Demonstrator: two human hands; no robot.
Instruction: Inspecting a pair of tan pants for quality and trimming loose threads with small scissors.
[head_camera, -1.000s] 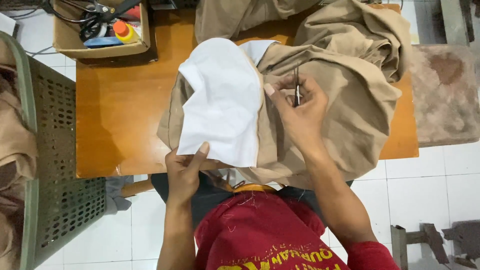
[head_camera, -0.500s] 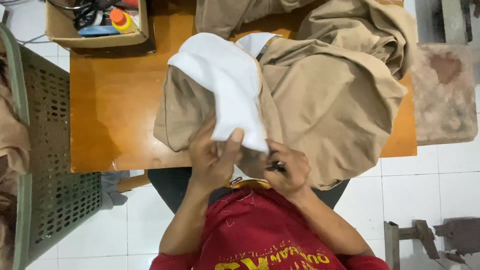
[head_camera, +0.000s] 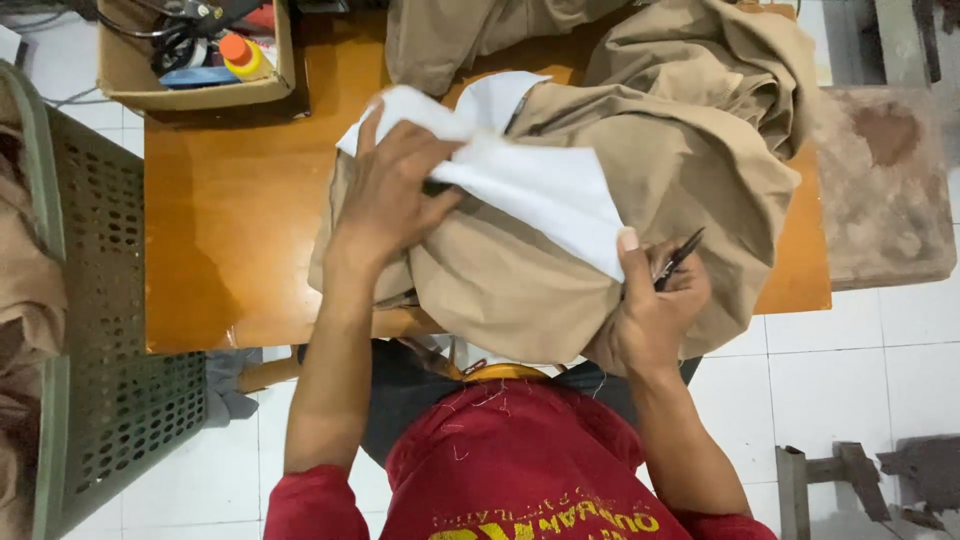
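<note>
Together, two hands, left hand (head_camera: 400, 195) and right hand (head_camera: 650, 310), grip one khaki garment (head_camera: 690, 170).

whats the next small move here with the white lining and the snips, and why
Probably pull the white lining flat with the left hand, then bring the small snips in the right hand to its edge. The lining lies creased over the tan garment, and the snips point away from the cloth.

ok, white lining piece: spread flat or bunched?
Bunched. The white lining is creased and pulled across the tan garment, pressed by the left hand.
</note>
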